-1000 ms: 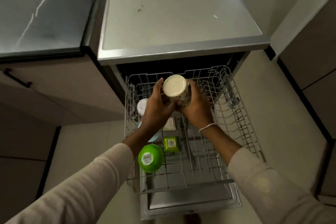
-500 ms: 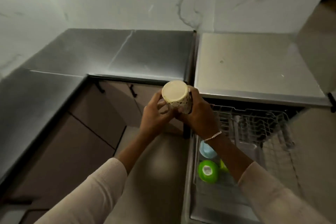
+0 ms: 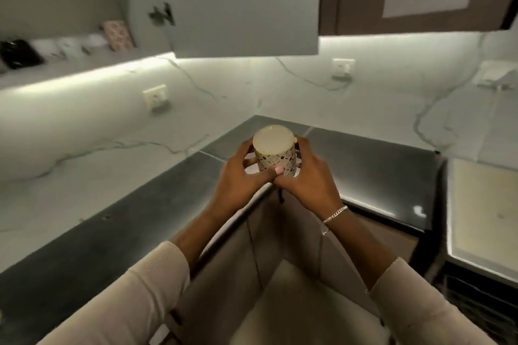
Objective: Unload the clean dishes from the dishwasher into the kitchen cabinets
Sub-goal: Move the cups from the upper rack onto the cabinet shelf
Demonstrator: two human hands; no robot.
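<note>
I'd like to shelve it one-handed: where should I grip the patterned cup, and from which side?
Grip the cup round its patterned side wall, coming from the right, where the right hand wraps it. Its flat cream end faces up, giving fingers nothing to curl round.

the mug [image 3: 276,158] looks like smooth glazed ceramic. the dark countertop [image 3: 364,165] is polished and glossy. the backsplash [image 3: 84,126] looks like veined marble.
</note>
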